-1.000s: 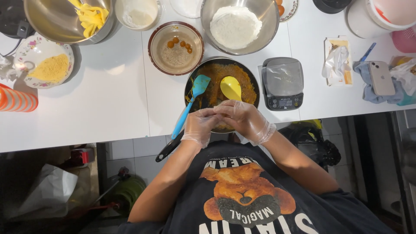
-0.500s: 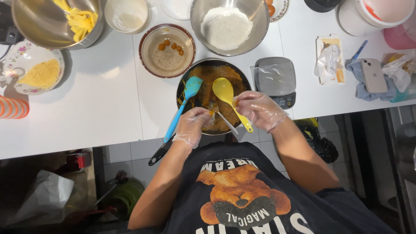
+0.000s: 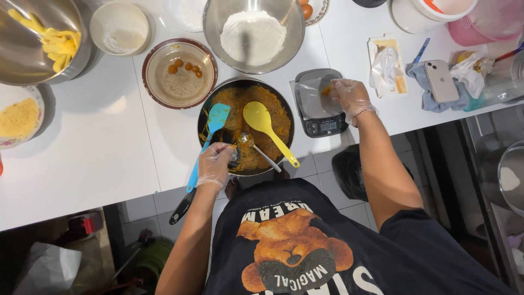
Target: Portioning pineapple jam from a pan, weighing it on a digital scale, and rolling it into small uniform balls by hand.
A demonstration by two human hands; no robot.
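— Where is each of your hands sitting?

— My gloved left hand (image 3: 214, 164) is curling closed over the near rim of the black pan (image 3: 204, 117) of orange filling. My right hand (image 3: 352, 97) is pinching a small orange piece (image 3: 327, 90) over the grey kitchen scale (image 3: 322, 104).

— And the spoons?

— The yellow spoon (image 3: 262, 124) and blue spatula (image 3: 210, 134) are lying in the pan.

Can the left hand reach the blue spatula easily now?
Probably yes. The left hand rests at the near rim of the dark pan, and the blue spatula runs right beside it, with nothing between them.
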